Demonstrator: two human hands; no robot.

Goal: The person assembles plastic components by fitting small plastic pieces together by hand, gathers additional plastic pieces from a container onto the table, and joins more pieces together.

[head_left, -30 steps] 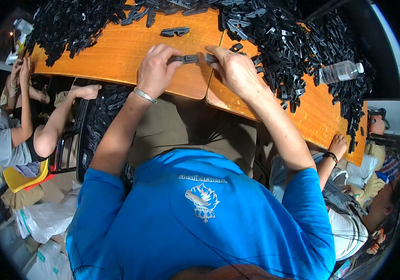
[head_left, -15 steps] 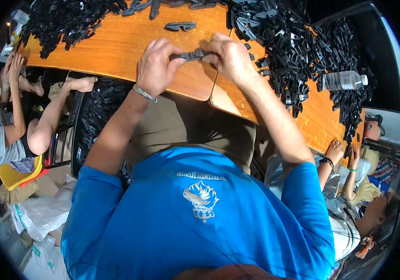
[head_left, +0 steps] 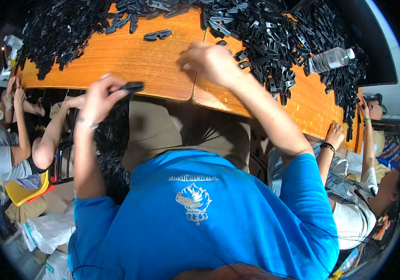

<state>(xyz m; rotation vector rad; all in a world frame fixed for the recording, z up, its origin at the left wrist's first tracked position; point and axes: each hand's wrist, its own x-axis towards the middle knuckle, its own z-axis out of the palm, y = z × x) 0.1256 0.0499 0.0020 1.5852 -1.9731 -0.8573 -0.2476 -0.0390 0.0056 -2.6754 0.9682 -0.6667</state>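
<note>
My left hand (head_left: 99,100), a little blurred, pinches a black plastic piece (head_left: 134,87) between thumb and fingers. It is off the table's near edge, above a heap of similar black pieces (head_left: 109,149) down beside my lap. My right hand (head_left: 207,60) hovers over the wooden table (head_left: 162,65), its fingers smeared by motion, so I cannot make out anything in them. One long black plastic piece (head_left: 158,35) lies alone on the wood, beyond and left of that hand. To its right spreads a big pile of small black parts (head_left: 265,51).
A mound of fine black parts (head_left: 55,37) covers the table's far left. A clear plastic bottle (head_left: 333,60) lies on the right pile beside a large black tray (head_left: 377,51). People sit at left and right, hands near the table edge. A yellow stool (head_left: 22,191) stands at left.
My hands have parted from the piece both gripped. The left one has carried it left and nearer, past the table edge; the right has shifted slightly left. The view has also shifted.
</note>
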